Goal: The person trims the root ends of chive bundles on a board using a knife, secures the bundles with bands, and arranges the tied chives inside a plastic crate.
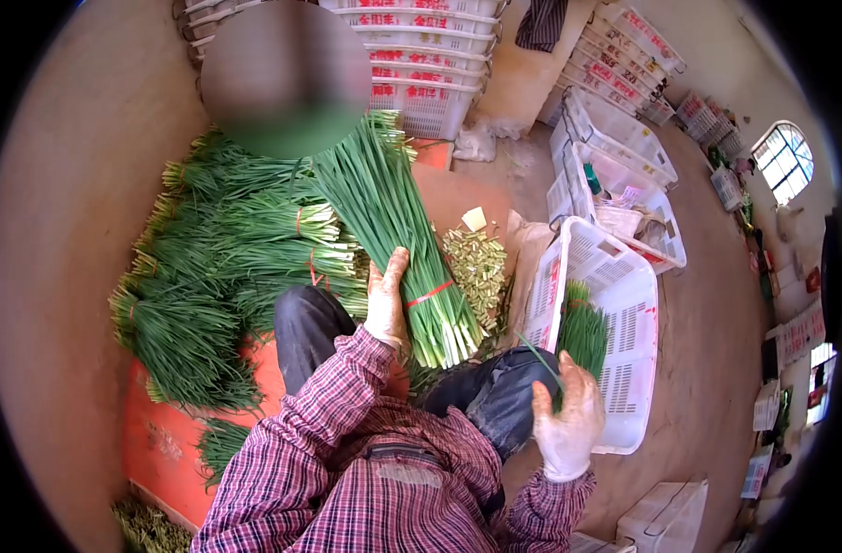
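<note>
My left hand point(387, 295), in a thin pale glove, is closed around the side of a long bundle of garlic chives point(393, 221). A red band point(428, 295) ties this bundle near its pale cut ends, which point down toward my lap. Gloved as well, my right hand point(568, 419) is raised over my right knee beside the white crate, its fingers curled. A loose garlic chive leaf point(537, 352) sticks out from between its thumb and fingers; the grip is partly hidden. Inside the white crate point(628, 396) lies another green bundle point(582, 332).
Many chive bundles point(246, 240) are piled on an orange mat point(163, 433) at my left. Cut stem pieces point(476, 276) form a heap ahead. More white crates point(614, 147) stand at the right, with stacked crates point(430, 69) at the back. A blurred round patch covers the upper left.
</note>
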A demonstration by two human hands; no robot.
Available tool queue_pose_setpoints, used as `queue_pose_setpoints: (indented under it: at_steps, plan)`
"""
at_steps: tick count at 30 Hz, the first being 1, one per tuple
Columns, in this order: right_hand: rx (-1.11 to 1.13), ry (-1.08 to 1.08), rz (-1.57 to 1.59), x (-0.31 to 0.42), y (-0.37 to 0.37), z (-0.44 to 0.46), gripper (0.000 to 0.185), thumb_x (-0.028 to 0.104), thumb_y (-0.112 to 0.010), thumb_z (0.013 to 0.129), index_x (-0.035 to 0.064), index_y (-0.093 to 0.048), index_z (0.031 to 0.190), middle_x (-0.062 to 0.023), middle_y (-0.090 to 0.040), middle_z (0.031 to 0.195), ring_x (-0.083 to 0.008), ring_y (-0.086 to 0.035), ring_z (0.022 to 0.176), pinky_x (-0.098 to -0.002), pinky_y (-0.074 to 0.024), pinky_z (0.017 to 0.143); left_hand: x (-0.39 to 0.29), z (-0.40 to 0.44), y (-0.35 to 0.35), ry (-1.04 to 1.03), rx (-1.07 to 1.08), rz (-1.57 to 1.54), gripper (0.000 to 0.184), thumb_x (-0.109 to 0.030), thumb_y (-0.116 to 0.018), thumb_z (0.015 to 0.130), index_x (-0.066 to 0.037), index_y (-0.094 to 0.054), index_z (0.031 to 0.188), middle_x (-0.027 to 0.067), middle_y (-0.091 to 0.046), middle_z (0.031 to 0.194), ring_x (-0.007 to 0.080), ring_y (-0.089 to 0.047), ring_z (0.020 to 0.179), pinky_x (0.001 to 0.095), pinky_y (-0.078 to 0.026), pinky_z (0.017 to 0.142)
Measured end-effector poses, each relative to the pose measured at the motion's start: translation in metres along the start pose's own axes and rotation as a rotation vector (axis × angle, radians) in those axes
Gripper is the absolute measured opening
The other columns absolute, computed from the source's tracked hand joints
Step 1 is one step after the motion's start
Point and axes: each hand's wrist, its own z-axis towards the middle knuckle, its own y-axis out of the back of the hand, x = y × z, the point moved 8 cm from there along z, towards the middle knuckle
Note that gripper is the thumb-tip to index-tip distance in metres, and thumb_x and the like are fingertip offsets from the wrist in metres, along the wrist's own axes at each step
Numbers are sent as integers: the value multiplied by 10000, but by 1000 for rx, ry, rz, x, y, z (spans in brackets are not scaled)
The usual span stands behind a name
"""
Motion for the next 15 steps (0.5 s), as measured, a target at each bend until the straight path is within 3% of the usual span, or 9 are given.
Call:
queue_pose_setpoints:
  at_steps: [2, 6, 15]
  plan:
    - [-22, 146, 49, 28, -17, 9, 468, 310, -770, 844, 104, -647, 1245, -75, -608, 1155, -244, -588, 1042, -401, -458, 849, 5, 2, 3, -49, 14, 8, 393, -225, -648, 978, -80, -533, 1325, 49, -662, 1153, 182, -664, 999, 348, -556, 898]
    - [31, 357, 83, 84, -64, 15, 419, 404, -713, 879, 138, -662, 1198, -25, -578, 1010, -202, -557, 904, -376, -441, 772, 9, -5, 1, -90, 18, 69, 461, -213, -691, 953, -51, -486, 1333, 72, -635, 1177, 164, -628, 992, 326, -536, 885]
    - [-1, 407, 41, 96, -94, 24, 184, 275, -725, 844, 171, -698, 994, -7, -564, 791, -228, -581, 752, -399, -460, 669, 13, -20, -7, -66, 72, 3, 481, -138, -679, 952, -79, -465, 1378, 64, -628, 1206, 169, -632, 1017, 334, -546, 888]
